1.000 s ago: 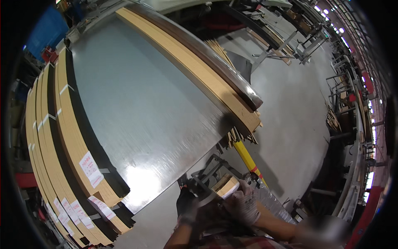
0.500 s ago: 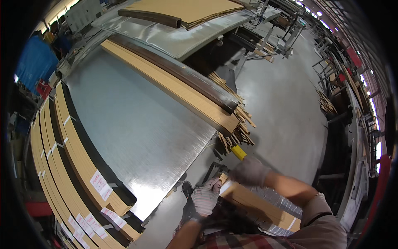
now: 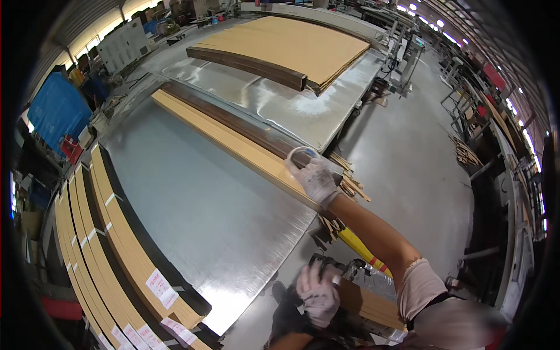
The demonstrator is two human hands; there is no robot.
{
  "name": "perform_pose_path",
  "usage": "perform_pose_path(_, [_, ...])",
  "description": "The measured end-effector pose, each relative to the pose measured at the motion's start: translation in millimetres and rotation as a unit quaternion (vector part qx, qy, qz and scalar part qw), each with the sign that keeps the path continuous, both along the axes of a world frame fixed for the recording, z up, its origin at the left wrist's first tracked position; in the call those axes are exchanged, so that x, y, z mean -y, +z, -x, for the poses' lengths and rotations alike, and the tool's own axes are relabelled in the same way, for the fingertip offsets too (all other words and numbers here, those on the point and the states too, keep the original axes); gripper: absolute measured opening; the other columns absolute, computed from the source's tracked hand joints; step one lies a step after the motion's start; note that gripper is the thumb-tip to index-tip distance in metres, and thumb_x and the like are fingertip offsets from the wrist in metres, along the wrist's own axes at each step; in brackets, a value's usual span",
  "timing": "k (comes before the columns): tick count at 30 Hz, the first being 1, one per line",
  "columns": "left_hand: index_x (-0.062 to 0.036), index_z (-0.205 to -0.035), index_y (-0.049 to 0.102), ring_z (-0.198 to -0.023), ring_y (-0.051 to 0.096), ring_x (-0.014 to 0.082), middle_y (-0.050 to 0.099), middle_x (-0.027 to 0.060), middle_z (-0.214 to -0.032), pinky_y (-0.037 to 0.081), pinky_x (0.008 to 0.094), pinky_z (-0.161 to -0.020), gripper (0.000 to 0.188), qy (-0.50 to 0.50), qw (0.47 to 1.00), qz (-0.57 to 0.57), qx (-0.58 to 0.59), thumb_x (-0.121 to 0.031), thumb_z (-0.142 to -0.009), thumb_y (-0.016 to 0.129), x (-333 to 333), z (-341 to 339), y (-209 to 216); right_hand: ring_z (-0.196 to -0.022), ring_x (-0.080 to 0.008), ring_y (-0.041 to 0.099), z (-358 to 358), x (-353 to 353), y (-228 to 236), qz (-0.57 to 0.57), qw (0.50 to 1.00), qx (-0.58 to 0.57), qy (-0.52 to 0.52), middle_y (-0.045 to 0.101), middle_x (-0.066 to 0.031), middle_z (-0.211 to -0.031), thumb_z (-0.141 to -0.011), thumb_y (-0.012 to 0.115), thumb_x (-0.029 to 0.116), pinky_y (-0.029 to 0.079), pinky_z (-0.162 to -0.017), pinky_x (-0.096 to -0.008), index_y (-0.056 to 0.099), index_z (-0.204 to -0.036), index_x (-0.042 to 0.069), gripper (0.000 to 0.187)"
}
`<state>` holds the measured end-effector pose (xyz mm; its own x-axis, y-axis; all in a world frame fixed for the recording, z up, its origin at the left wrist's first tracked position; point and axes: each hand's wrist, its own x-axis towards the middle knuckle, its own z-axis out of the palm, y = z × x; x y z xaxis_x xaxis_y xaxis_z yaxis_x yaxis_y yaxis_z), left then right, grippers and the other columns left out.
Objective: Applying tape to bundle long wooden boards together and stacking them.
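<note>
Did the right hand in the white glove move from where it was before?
Yes. The white-gloved right hand went up and away from the body, out over the long tan wooden strip on the metal table.

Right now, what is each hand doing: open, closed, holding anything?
Left hand: gloved, low by the body, grip closed on something dark; what it is cannot be told.
Right hand: gloved, reached out, grip closed on a roll of clear tape.

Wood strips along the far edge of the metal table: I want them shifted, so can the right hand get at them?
Probably yes: the right hand, gripping a tape roll, is already over the wood strips.
</note>
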<state>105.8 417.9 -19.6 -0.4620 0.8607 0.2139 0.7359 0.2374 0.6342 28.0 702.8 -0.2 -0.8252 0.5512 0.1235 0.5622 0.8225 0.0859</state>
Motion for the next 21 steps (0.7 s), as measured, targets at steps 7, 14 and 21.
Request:
perform_pose_path(7, [-0.0015,-0.135,0.042,-0.113,0.048,0.0168,0.053,0.0067,-0.123,0.038,0.0323,-0.100,0.068,0.129,0.690,-0.011,0.713,-0.031,-0.083,0.075,32.3,-4.0,-38.0,-0.108,-0.0322,0.053,-62.0,43.5,45.5,-0.119,0.941,-0.298,0.112,0.056,-0.0145,-0.117,-0.078,0.067,0.025,0.043,-0.088,-0.0432,0.058,-0.116,0.006,0.044])
perform_pose_path(14, [-0.0093,-0.133,0.052,-0.108,0.057,0.0201,0.061,0.0078,-0.121,0.042,0.0337,-0.097,0.044,-0.107,0.862,0.158,0.469,-0.020,-0.092,0.062,35.4,3.4,-12.7,-0.118,-0.0337,0.049,-594.2,276.4,-6.6,-0.290,0.696,-0.114,-0.647,0.056,-0.0181,-0.123,-0.072,0.078,0.016,0.038,-0.101,-0.0433,0.055,-0.126,0.004,0.060])
perform_pose_path(21, [-0.0193,-0.132,0.051,-0.105,0.059,0.0217,0.064,0.0033,-0.113,0.046,0.0389,-0.093,0.039,-0.214,0.354,-0.375,0.829,-0.037,-0.101,0.038,150.4,-15.2,-11.5,-0.117,-0.0309,0.052,-820.3,479.6,-57.7,0.085,0.495,-0.138,-0.853,0.058,-0.0160,-0.123,-0.076,0.076,0.021,0.040,-0.101,-0.0417,0.057,-0.125,0.005,0.055])
